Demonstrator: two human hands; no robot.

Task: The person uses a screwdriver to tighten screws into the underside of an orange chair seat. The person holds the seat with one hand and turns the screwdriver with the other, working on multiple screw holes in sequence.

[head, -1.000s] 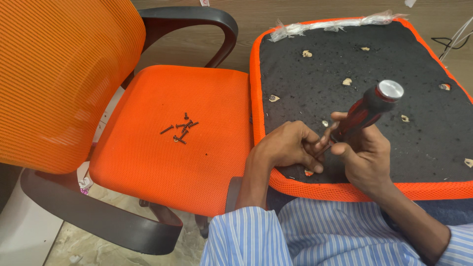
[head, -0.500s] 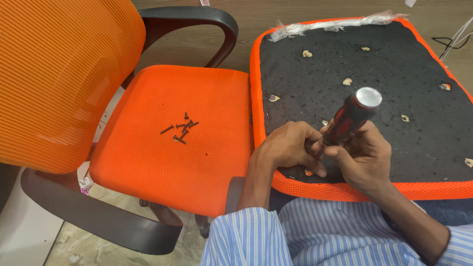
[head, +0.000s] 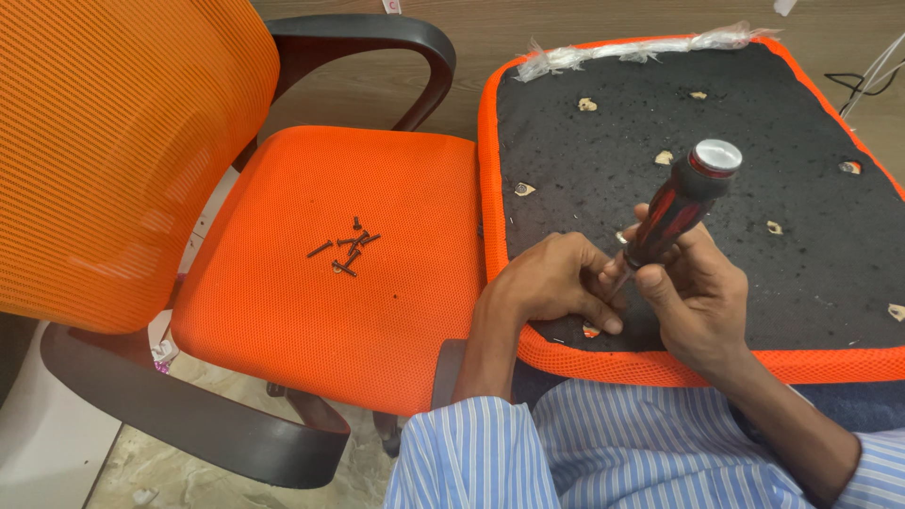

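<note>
A red and black screwdriver (head: 681, 200) with a silver cap stands tilted in my right hand (head: 696, 300), which grips its handle. Its tip is down at the near edge of an upturned orange chair seat (head: 660, 368) with a black underside. My left hand (head: 550, 283) rests on that underside, its fingers pinched around the screwdriver's shaft near the tip. What sits under the tip is hidden by my fingers. Several dark screws (head: 346, 249) lie loose on the seat of an orange mesh chair (head: 311, 311) to the left.
The orange chair has a mesh backrest (head: 113, 141) and black armrests (head: 368, 38). Several pale hole marks (head: 586, 104) dot the black underside, with clear plastic wrap (head: 641, 45) along its far edge. White cables (head: 872, 71) lie at the far right on the wooden floor.
The screwdriver handle has swung slightly, leaning left half a second ago and back to the right now. Both hands stay at the near edge of the seat.
</note>
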